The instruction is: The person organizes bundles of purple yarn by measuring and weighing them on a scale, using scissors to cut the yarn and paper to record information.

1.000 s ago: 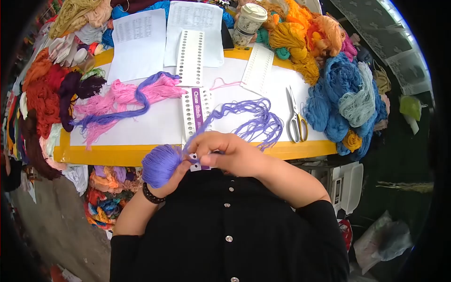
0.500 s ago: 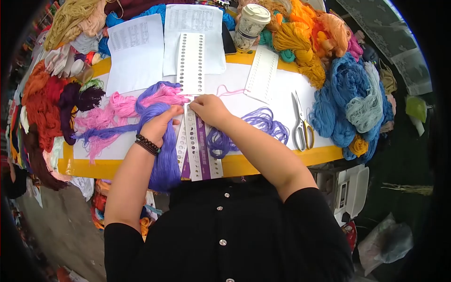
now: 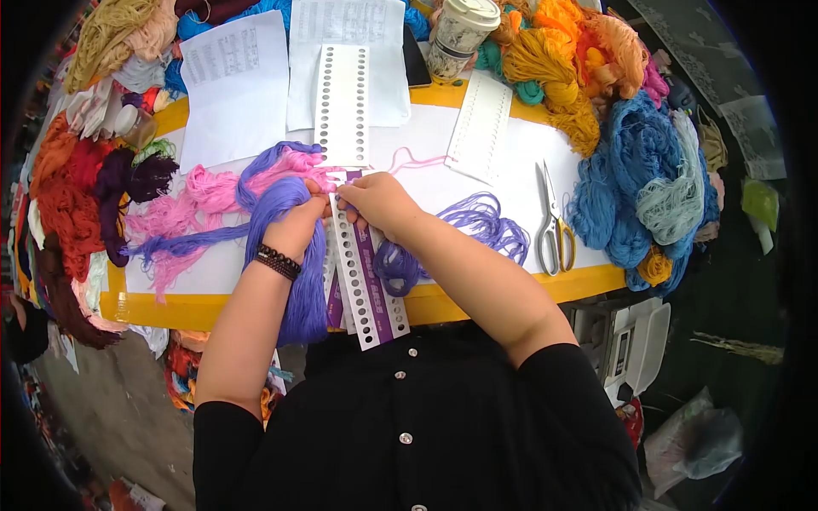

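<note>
Purple yarn (image 3: 307, 294) snug in the left hand (image 3: 295, 228), punched card (image 3: 365, 274) apparently tight in the right hand (image 3: 382, 203).

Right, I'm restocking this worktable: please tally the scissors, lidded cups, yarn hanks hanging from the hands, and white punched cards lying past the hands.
Grey-and-yellow-handled metal scissors: 1
White-lidded patterned cup: 1
Violet-blue yarn hank hanging from the left hand: 1
Oblong white punched cards lying farther off: 2
Total: 5
</note>
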